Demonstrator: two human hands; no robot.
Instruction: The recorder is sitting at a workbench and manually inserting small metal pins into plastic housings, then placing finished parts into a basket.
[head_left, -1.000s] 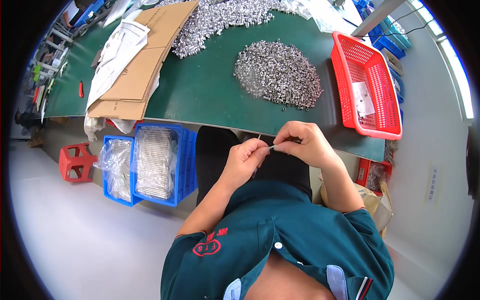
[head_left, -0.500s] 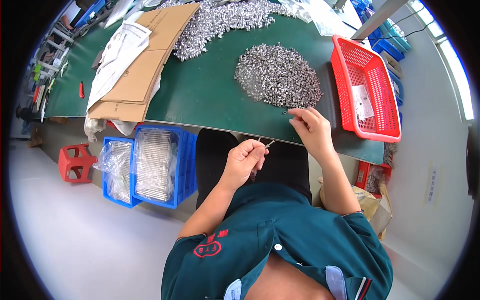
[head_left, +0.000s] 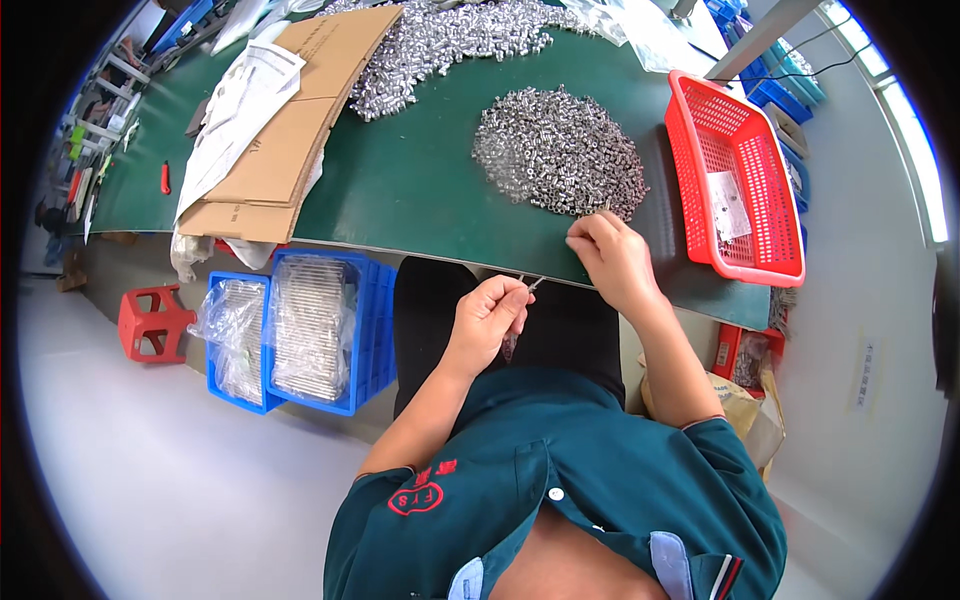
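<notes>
My left hand (head_left: 490, 315) is closed in front of the table's near edge, gripping thin metal pins (head_left: 534, 283) whose tips stick out past thumb and forefinger. My right hand (head_left: 615, 258) rests at the table edge, fingers drawn together and pointing down to the green top. Whatever lies between those fingertips is hidden. Just beyond it spreads a round pile of small metal sleeves (head_left: 560, 150), and the right hand's knuckles overlap the pile's near rim.
A red plastic basket (head_left: 690, 180) holding a paper slip stands right of the pile. Another heap of shiny metal parts (head_left: 440, 50) lies at the back. Flattened cardboard (head_left: 280, 140) covers the left. Blue crates (head_left: 380, 330) and a red stool (head_left: 152, 322) are on the floor.
My right hand's fingers have closed and come down over the spot where a single small metal ring lay; the ring no longer shows. The left hand stays almost still.
</notes>
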